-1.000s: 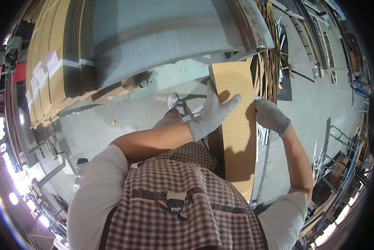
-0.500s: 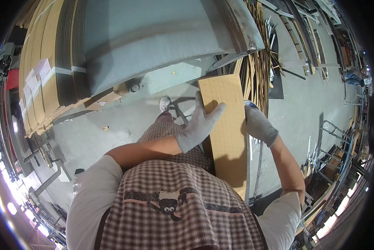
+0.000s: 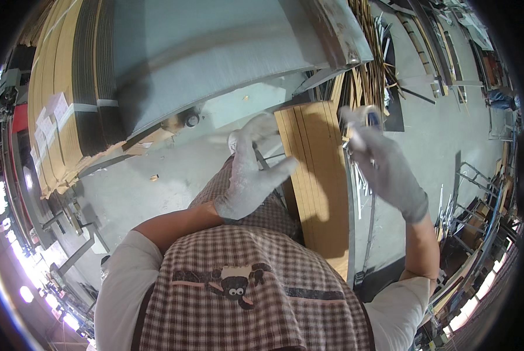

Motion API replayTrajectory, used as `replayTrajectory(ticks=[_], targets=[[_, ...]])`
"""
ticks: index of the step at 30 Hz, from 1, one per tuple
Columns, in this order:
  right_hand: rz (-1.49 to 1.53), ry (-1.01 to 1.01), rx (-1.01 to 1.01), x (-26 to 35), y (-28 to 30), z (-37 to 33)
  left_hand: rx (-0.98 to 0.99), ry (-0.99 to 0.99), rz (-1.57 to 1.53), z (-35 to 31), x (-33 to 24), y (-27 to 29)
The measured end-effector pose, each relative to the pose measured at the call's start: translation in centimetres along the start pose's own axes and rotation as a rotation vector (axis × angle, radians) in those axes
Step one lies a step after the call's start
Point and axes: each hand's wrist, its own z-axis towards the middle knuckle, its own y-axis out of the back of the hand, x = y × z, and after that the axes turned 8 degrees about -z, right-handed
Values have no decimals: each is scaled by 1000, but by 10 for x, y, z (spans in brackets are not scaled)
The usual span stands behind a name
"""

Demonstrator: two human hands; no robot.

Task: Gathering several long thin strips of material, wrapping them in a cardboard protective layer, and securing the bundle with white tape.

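Observation:
A bundle of long wood-coloured boards (image 3: pixel 315 175) stretches from in front of my apron toward the far side, with dark lines running along its upper face. My left hand (image 3: pixel 250 181), in a grey glove, is beside the bundle's left edge with thumb and fingers spread; nothing is in it. On the right, my gloved right hand (image 3: pixel 384 167) is raised just off the bundle's right edge, blurred by motion. At its fingers is a pale ring with a bluish inside, apparently a roll of tape (image 3: pixel 370 115).
A grey-topped table (image 3: pixel 215 52) spans the far side, with strapped stacked boards (image 3: pixel 57 111) at its left. Thin wooden strips (image 3: pixel 367 64) lie in a heap beyond the bundle. A metal rack (image 3: pixel 472 193) stands at right on the concrete floor.
My left hand has come off the bundle and moved left. My right hand has risen away to the right with the roll. The bundle's plain upper face now shows several lengthwise lines.

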Motion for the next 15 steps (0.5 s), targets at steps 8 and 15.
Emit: replayTrajectory(ticks=[8,15], targets=[[64,44,316,-25,26,26,445,655,-484,-2,1,56],[706,-59,320,-140,-121,28,477,537,-241,35,151,-4]])
